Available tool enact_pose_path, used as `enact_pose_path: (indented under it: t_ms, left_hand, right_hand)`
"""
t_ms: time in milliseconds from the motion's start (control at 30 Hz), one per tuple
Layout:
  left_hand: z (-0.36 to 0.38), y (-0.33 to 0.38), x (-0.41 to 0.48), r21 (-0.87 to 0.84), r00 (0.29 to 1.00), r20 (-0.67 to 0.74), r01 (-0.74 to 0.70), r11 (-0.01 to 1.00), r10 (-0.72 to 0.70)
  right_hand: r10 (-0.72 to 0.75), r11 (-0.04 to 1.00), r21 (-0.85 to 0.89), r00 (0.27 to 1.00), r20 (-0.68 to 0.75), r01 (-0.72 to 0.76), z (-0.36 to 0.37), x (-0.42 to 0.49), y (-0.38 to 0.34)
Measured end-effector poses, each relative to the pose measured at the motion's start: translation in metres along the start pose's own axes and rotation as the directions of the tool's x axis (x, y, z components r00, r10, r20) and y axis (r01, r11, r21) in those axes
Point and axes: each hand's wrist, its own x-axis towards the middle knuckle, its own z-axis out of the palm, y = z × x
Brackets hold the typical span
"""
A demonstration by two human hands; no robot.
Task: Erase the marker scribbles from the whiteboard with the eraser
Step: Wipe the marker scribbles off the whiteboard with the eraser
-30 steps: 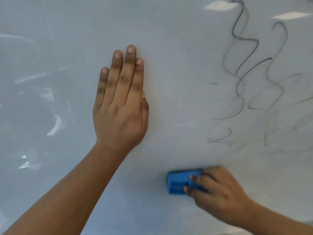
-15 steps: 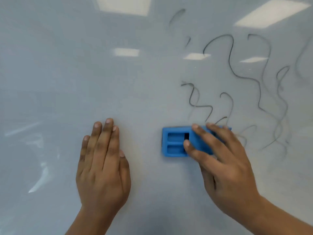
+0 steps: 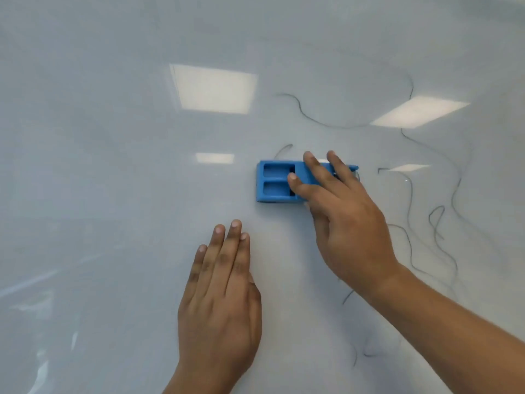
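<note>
The whiteboard (image 3: 113,166) fills the whole view. A blue plastic eraser (image 3: 277,182) with two recessed pockets lies flat against it near the middle. My right hand (image 3: 343,220) presses on the eraser's right half, fingers spread over its top and its thumb at the lower edge. Thin black marker scribbles (image 3: 434,223) wind across the board to the right of the eraser, with a long loop above (image 3: 312,118) and short strokes below my right wrist. My left hand (image 3: 221,297) rests flat on the board below and left of the eraser, fingers together, holding nothing.
Ceiling lights reflect on the glossy board as bright rectangles (image 3: 213,88), one more at the right (image 3: 417,110). The left half of the board shows only glare streaks and no marker lines.
My right hand has carried the eraser upward across the board over the scribbles. The view has tilted up, so my left hand now sits lower in the frame.
</note>
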Motion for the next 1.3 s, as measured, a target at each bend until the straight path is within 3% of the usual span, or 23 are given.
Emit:
enact_pose_path:
  t_ms: [100, 300, 533, 667, 767, 933, 1067, 1133, 1233, 1300]
  left_hand:
    - [0.003, -0.005, 0.011, 0.058, 1.0, -0.005, 0.014, 0.998, -0.014]
    - [0.012, -0.011, 0.01, 0.208, 0.999, -0.047, -0.004, 0.978, 0.014]
    - [0.016, -0.011, 0.012, 0.286, 0.993, -0.116, 0.011, 0.958, 0.023]
    - [0.015, -0.011, 0.016, 0.291, 0.991, -0.127, 0.005, 0.957, 0.033]
    - [0.016, -0.011, 0.016, 0.327, 0.99, -0.134, 0.007, 0.945, 0.039]
    - [0.024, -0.015, 0.017, 0.377, 0.979, -0.187, -0.005, 0.926, 0.082]
    - [0.031, -0.017, 0.021, 0.393, 0.958, -0.253, -0.023, 0.919, 0.133]
    - [0.033, -0.016, 0.023, 0.395, 0.947, -0.282, -0.029, 0.918, 0.151]
    - [0.032, -0.016, 0.025, 0.377, 0.945, -0.283, -0.049, 0.925, 0.165]
    - [0.032, -0.017, 0.026, 0.37, 0.942, -0.29, -0.052, 0.928, 0.168]
  right_hand:
    - [0.051, 0.999, 0.004, 0.999, 0.014, -0.051, -0.001, 0.003, -0.004]
    - [-0.015, 0.993, -0.116, 1.0, 0.023, 0.017, 0.002, -0.064, -0.016]
    - [-0.004, 0.993, -0.118, 0.999, -0.042, -0.001, 0.008, 0.065, -0.004]
    - [0.103, 0.994, 0.027, 0.991, -0.085, -0.101, 0.005, 0.13, 0.003]
    - [0.069, 0.997, 0.037, 0.992, -0.103, -0.066, 0.003, 0.109, 0.001]
    - [-0.003, 0.989, -0.147, 0.994, -0.112, -0.013, 0.011, 0.012, 0.0]
    - [-0.067, 0.98, -0.197, 0.988, -0.136, 0.039, 0.011, 0.03, 0.003]
    - [-0.013, 0.982, -0.187, 0.98, -0.2, -0.025, 0.006, 0.065, -0.001]
    - [0.27, 0.953, -0.056, 0.918, -0.289, -0.298, -0.001, 0.122, -0.001]
    - [0.282, 0.944, -0.082, 0.909, -0.306, -0.32, 0.002, 0.136, -0.008]
